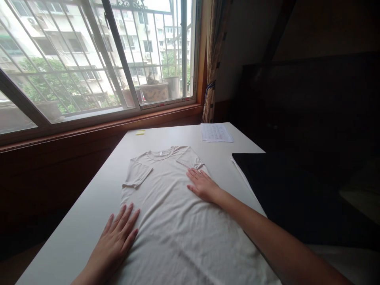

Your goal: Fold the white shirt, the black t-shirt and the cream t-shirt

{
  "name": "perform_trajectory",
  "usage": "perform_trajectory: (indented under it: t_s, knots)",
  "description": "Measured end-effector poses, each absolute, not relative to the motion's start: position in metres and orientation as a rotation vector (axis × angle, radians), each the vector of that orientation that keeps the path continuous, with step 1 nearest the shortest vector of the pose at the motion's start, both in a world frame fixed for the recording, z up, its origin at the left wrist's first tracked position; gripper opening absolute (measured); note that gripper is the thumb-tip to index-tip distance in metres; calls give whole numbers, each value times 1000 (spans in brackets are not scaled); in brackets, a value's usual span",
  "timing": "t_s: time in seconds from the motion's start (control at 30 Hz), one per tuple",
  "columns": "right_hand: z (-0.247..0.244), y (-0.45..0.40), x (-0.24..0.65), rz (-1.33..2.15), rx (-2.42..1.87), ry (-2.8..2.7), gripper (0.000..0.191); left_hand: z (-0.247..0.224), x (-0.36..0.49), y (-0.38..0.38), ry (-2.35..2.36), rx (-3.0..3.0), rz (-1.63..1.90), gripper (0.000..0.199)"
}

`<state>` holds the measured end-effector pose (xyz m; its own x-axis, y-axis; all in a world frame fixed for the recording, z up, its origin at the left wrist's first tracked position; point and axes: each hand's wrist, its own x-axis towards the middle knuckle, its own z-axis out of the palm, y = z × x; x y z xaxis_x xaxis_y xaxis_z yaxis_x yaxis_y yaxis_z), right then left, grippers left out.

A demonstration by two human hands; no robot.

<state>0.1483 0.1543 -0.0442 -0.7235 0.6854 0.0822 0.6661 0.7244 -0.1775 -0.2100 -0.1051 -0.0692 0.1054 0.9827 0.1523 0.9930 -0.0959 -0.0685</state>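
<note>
A white short-sleeved T-shirt (178, 221) lies spread on the white table (86, 202), its neckline at the far end and both sleeves folded inward over the body. Soft wrinkles run across its front. My left hand (118, 231) rests flat on the shirt's left edge with fingers stretched out. Farther up, my right hand (203, 185) lies flat on the right side just below the sleeve, fingers extended. Neither hand grips the cloth. The shirt's lower end runs out of view at the bottom.
A printed sheet of paper (216, 132) lies at the table's far right, and a yellow sticky note (140, 132) at the far left. Black cloth (297, 198) covers the right side. Beyond the table are a barred window (124, 59) and a tied curtain (212, 67).
</note>
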Motion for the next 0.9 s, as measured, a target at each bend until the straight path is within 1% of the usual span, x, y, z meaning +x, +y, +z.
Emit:
perform_trajectory:
  t_s: [0.1, 0.17, 0.33, 0.4, 0.63, 0.8, 0.9]
  knots:
    - [-46, 142, 164, 167, -1131, -2759, 69, -57, -215, -94, -1992, -2266, -196, 53]
    - [-46, 135, 172, 155, -1127, -2757, 68, -45, -222, -77, -2011, -2274, -331, 47]
    - [-42, 115, 189, 139, -1133, -2713, 61, -24, -254, 5, -2073, -2166, -691, 41]
    - [-38, 103, 199, 130, -1164, -2676, 60, -23, -267, 45, -2255, -2089, -768, 42]
    - [-35, 44, 253, 201, -1317, -2418, 53, -20, -283, 152, -2514, -1904, -753, 49]
    - [-48, 2, 294, 446, -1560, -2175, 56, -15, -280, 193, -2610, -1851, -743, 50]
    - [-54, -21, 307, 575, -1663, -2090, 52, -14, -281, 205, -2660, -1801, -732, 49]
